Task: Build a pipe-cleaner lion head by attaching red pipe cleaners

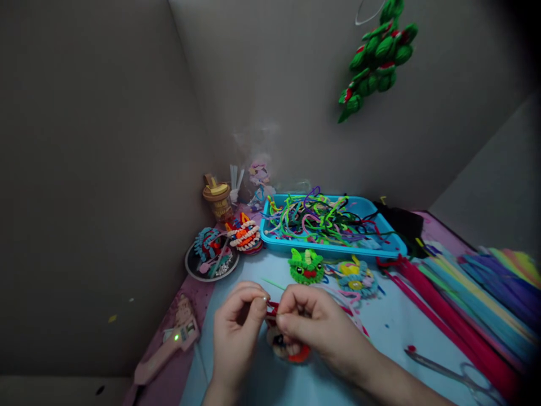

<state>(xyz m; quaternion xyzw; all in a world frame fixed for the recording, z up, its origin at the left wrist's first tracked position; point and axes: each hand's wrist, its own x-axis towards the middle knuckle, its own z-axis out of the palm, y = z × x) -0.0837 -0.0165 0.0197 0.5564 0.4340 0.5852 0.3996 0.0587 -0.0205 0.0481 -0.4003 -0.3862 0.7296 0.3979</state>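
Note:
My left hand [239,321] is closed in a pinch, with a tiny shiny white spot at its fingertips; what it holds is too small to make out. My right hand [315,318] pinches a short red fuzzy pipe cleaner piece [273,308] that spans the gap between the two hands. Beneath the fingers is a round fuzzy pipe-cleaner figure [281,341] in cream and orange with a dark eye, partly hidden by my right hand. Just beyond stands a green pipe-cleaner head [306,266], beside a blue and yellow figure [357,277].
A blue tray [333,248] of tangled pipe cleaners lies at the back. Scissors [448,372] and pipe cleaner bundles [477,293] are on the right. On the left are a pink glue gun [169,349], its light green, and a round dish [215,276] with beads. Green braids [376,62] hang above.

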